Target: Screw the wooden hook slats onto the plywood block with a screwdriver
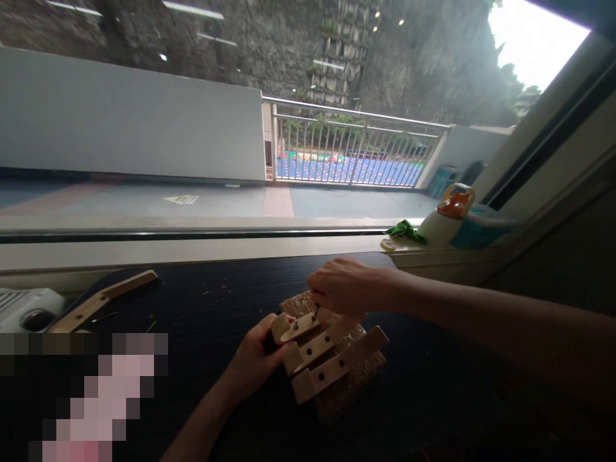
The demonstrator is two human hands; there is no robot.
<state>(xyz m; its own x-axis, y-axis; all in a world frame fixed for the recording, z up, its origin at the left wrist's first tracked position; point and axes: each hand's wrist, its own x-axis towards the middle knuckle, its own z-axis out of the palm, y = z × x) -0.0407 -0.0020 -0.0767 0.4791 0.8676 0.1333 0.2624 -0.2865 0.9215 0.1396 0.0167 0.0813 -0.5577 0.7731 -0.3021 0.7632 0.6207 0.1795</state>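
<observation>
I am steadying the chipboard block (359,378) with my left hand (255,359), its fingers curling tight round the near-left end, where the ends of the wooden slats are sticking out. Three slats are lying across the top of the block, side by side and slanting the same way.

My right hand (344,285) is reaching in from the right and hovering over the far slat (294,327). Its fingers (318,290) are pinching narrow on what looks like a small dark screw (316,314), which is standing upright in that slat directly under my fingertips. How deep it is sitting I cannot tell.

As far as I can judge, the work is only getting started. The far slat is showing one more dark spot beside the screw, too small to say whether it is a hole or a fastener. The middle slat (317,346) and the near slat (342,364) are both showing open holes with nothing in them.

A fourth, loose slat (103,298) is lying well apart at the left of the dark worktop (216,301), near a white device (24,307) at the edge. On the windowsill to the right a green cloth (407,230) is lying just beside a white bottle (440,221) with an orange top.
</observation>
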